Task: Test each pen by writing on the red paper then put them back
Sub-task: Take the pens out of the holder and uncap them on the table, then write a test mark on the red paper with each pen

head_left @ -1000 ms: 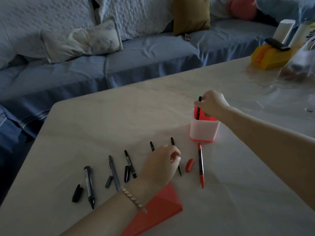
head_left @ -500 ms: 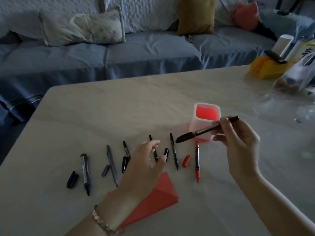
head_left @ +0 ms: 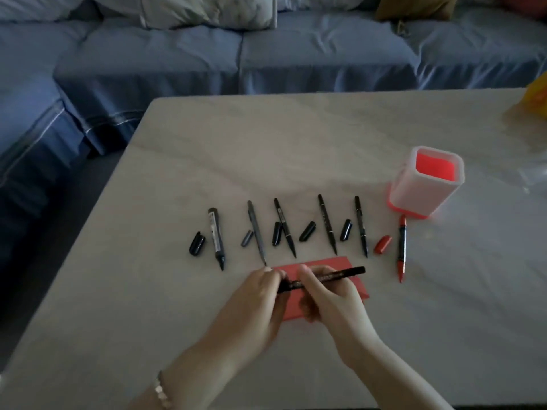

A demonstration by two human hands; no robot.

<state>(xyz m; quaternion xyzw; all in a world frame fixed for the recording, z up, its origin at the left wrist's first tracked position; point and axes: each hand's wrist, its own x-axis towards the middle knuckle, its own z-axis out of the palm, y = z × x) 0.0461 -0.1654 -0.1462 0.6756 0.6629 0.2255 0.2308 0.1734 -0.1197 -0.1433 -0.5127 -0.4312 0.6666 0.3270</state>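
I hold a black pen [head_left: 340, 275] level over the folded red paper [head_left: 322, 267]. My right hand [head_left: 328, 300] grips its barrel and my left hand [head_left: 260, 294] pinches its left end, where the cap sits. Beyond the paper lies a row of several uncapped pens on the table [head_left: 266, 149], each with a loose cap beside it: a thick black marker [head_left: 216, 236] at the left, a red pen [head_left: 401, 247] at the right with its red cap [head_left: 382, 244]. The pen holder [head_left: 426, 184], white with a red inside, stands at the right with no pen showing in it.
A blue sofa [head_left: 296, 54] with cushions runs along the far edge of the table. A yellow object [head_left: 537, 99] sits at the far right edge. The table's left edge slants toward me.
My right hand lifted the black pen out of the holder and brought it down over the red paper. My left hand moved off the table to take hold of the pen's left end.
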